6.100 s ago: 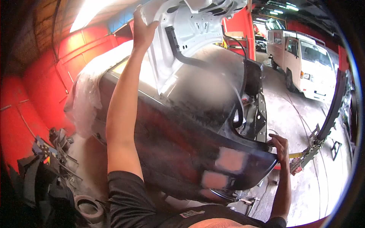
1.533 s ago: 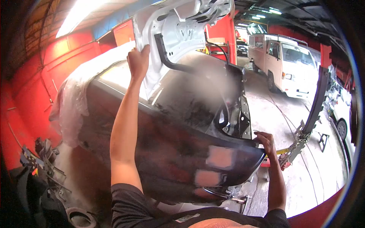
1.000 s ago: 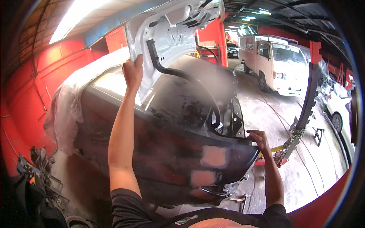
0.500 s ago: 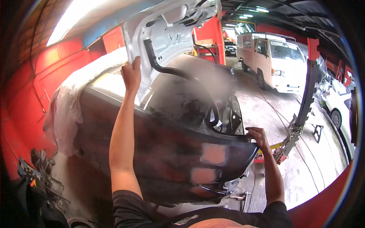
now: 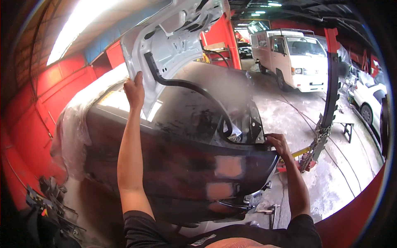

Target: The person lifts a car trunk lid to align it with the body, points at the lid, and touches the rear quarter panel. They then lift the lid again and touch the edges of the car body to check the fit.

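My left hand (image 5: 134, 91) is raised and closed around the near edge of the light grey trunk lid (image 5: 165, 47), which stands open. A curved black hinge arm (image 5: 192, 86) runs from the lid down into the trunk opening. At the car's rear corner, my right hand (image 5: 278, 144) has its fingers bent over the top edge of the dark side panel (image 5: 178, 161). What lies under those fingertips is partly hidden. Two reddish sanded patches, an upper one (image 5: 228, 166) and a lower one (image 5: 220, 191), show on the panel below.
Clear plastic sheeting (image 5: 72, 124) covers the car's front part. A dark post (image 5: 329, 95) wrapped in chain (image 5: 320, 138) stands to the right. Beyond it are a small stand (image 5: 346, 126), a white van (image 5: 304, 62) and a white car (image 5: 372, 103). Loose parts (image 5: 49, 202) lie lower left.
The view has shifted slightly, so the lid and van appear further left. My left hand stays on the lid. My right hand's fingers now look more curled over the panel's corner.
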The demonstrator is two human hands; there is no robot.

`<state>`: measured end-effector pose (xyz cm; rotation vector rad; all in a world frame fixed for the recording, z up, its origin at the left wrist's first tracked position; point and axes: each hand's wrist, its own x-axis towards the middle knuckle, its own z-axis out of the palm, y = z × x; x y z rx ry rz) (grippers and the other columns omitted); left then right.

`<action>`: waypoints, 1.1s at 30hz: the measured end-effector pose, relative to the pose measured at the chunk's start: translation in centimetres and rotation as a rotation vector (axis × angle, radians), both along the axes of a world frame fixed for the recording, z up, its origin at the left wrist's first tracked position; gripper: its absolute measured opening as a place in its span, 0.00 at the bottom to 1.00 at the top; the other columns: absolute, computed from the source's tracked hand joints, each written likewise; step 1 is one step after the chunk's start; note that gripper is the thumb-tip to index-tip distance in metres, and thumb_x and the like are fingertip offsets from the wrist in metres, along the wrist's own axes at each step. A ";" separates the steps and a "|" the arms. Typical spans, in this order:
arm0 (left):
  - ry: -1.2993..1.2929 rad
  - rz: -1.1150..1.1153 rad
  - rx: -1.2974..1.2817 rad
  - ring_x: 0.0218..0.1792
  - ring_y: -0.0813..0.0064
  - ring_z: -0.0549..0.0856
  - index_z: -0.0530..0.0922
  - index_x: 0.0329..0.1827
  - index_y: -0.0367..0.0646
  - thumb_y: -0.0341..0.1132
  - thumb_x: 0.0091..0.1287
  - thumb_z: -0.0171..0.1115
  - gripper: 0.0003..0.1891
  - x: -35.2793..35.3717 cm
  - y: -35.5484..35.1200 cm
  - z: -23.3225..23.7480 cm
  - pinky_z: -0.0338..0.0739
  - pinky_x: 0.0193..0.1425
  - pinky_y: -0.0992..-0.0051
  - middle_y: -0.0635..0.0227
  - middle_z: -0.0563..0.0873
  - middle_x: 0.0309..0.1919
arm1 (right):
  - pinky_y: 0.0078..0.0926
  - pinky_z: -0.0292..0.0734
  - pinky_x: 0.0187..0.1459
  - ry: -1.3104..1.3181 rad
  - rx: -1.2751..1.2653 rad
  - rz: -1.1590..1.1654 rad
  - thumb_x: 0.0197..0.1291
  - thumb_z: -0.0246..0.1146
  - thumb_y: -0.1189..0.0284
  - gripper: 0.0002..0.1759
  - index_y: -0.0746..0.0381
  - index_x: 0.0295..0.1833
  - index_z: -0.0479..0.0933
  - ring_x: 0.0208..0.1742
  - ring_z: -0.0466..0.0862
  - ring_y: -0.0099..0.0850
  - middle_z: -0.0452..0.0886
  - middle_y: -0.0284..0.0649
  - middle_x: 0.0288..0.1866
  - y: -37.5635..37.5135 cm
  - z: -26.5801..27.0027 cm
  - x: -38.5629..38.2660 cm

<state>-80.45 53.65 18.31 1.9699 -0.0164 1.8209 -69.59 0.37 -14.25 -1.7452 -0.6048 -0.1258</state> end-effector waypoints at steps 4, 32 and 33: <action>-0.021 -0.029 0.014 0.25 0.58 0.84 0.81 0.32 0.23 0.46 0.74 0.65 0.26 0.3 0.3 0.0 0.75 0.38 0.54 0.45 0.83 0.21 | 0.31 0.83 0.48 -0.078 0.010 0.039 0.70 0.57 0.60 0.26 0.74 0.55 0.85 0.43 0.90 0.36 0.91 0.51 0.42 -0.2 0.5 -0.4; -0.055 0.425 0.148 0.67 0.46 0.79 0.71 0.72 0.28 0.34 0.73 0.64 0.28 -0.4 -3.2 0.5 0.72 0.70 0.55 0.38 0.76 0.68 | 0.29 0.78 0.49 0.045 0.133 0.097 0.74 0.58 0.62 0.24 0.73 0.58 0.84 0.43 0.84 0.29 0.90 0.46 0.40 -0.4 0.6 -0.6; -0.057 0.445 0.155 0.67 0.46 0.79 0.71 0.72 0.28 0.34 0.73 0.64 0.28 -0.5 -3.8 1.0 0.72 0.70 0.55 0.38 0.76 0.68 | 0.28 0.78 0.48 0.053 0.111 0.134 0.74 0.58 0.62 0.23 0.73 0.58 0.84 0.41 0.83 0.27 0.89 0.44 0.39 -0.7 1.0 -0.8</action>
